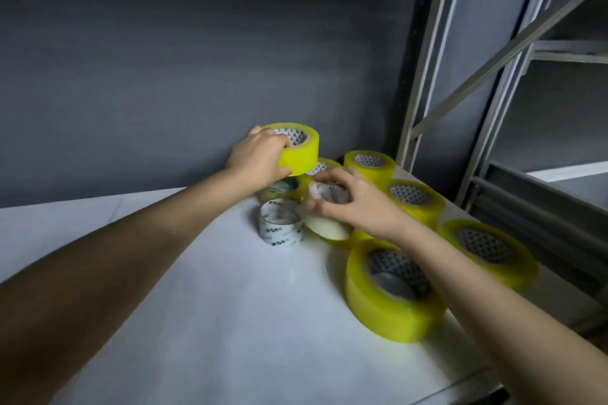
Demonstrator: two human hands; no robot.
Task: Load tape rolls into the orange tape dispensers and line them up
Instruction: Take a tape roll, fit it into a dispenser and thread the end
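Grey wall (164,59) rose straight behind a white table (230,322), and a metal shelving frame (467,76) stood hard against the table's right edge. The left hand (260,154) held a yellow tape roll (301,149) lifted above the table, fingertips hooked into its patterned core and the thumb curled under the outer wall. Directly below those fingers sat a greenish roll (283,187), and just nearer than it stood a clear, nearly spent roll (280,223) with printed text on its core.

The right hand (355,204) gripped a pale, tilted roll (329,207), fingers curled over the top rim and the thumb pressing the near side; the hand was blurred, so the exact contact was hard to read. Beyond its fingertips a yellow roll (324,166) was half hidden beneath the lifted one. To the right of the knuckles a line of yellow rolls followed the table's right edge: the far roll (370,164), a middle roll (414,199), and a wide roll (490,251) close to the edge. A large roll (391,293) lay under the right wrist.

Left of the left forearm and nearer than the clear roll, the tabletop lay bare to the near edge. No orange dispenser appeared.
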